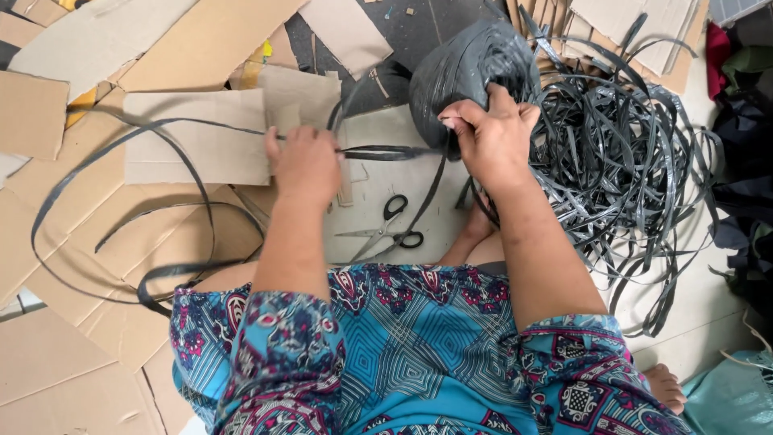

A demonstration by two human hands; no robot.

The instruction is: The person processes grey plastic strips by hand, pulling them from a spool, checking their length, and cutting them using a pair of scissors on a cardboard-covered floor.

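i am sitting on the floor, and my left hand (304, 165) is closing in a fist around a dark plastic strap (386, 151), which is running taut from it across to my right hand (489, 137). my right hand is pinching the strap's other end between thumb and fingers, knuckles up, curled tight with nothing else in it. just beyond my right hand a dark grey roll of the strap (467, 68) is resting on the floor, touching my fingers. out past my right hand's outer side a big loose tangle of the same strapping (620, 145) is spreading over the pale floor (692, 314). behind my left hand the strap is trailing away in a wide loop over flat cardboard sheets (193, 137), which are covering the ground on that side and beyond it. between my two wrists, nearer to me, black-handled scissors (386, 225) are lying shut on a pale sheet. far out from my right hand, dark and red clothes (737, 72) are heaping up at the room's edge. my lap is showing a blue patterned dress (403, 354).
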